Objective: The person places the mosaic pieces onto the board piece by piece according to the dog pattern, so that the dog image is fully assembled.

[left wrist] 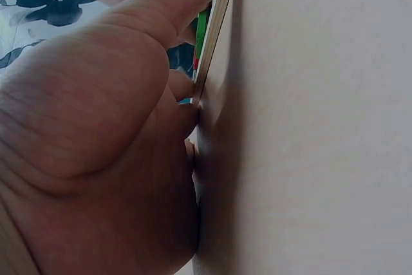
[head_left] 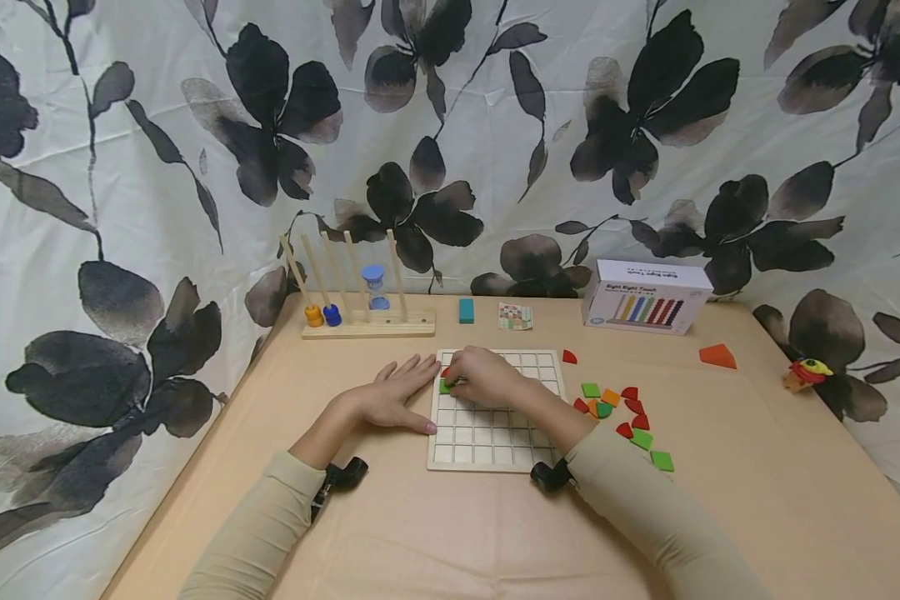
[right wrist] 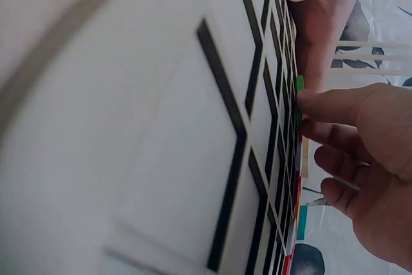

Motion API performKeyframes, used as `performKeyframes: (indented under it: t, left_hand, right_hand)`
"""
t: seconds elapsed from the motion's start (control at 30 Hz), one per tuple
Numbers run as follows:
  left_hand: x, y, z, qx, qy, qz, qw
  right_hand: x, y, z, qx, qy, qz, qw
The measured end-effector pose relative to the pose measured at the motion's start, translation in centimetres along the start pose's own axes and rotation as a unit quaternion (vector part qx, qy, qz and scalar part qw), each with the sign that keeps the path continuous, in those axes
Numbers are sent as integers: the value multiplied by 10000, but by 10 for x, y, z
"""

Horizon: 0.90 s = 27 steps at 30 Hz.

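A white grid board [head_left: 472, 442] lies on the table under both hands. My left hand [head_left: 393, 394] rests spread at the board's left side, fingers near its upper left corner and thumb at the frame's edge. Over the upper left squares, my right hand [head_left: 487, 379] pinches a small green tile [right wrist: 300, 98] close to the grid, thumb tip on it and the other fingers curled. A bit of red shows beside the green at the fingertips, partly hidden by the hand. From the left wrist, the wooden board edge [left wrist: 215, 33] appears right beside the thumb.
Several red, green and orange pieces [head_left: 603, 409] lie right of the board. Behind stand a wooden peg rack [head_left: 367, 326] with beads, a blue hourglass [head_left: 375, 287] and a white box [head_left: 648, 296]. A teal block [head_left: 467, 311] and patterned card [head_left: 515, 317] lie between them.
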<state>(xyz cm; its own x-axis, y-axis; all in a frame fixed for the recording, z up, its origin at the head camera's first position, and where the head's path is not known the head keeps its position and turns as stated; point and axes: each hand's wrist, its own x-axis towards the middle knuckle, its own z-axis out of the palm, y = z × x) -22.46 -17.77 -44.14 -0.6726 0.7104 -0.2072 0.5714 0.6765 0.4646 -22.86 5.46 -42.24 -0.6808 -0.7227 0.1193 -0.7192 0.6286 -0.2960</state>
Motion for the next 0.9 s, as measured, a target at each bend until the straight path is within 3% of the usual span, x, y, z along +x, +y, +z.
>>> performKeyframes:
  t: [0.3,0.5,0.7,0.9]
  left_hand:
    - [0,-1,1,12,11,20,10000]
    - [1,0,1,31,6,-5,10000]
    - [2,1,1,55,41,-27,10000]
    - [1,0,1,26,24,-78,10000]
  right_hand:
    - [2,-5,4,-45,321,129,9994]
    - [-9,-2,-9,441,269,354,9980]
    - [-58,18,-53,1249,645,1024,9848]
    - [-119,56,-85,1432,1182,1649,9687]
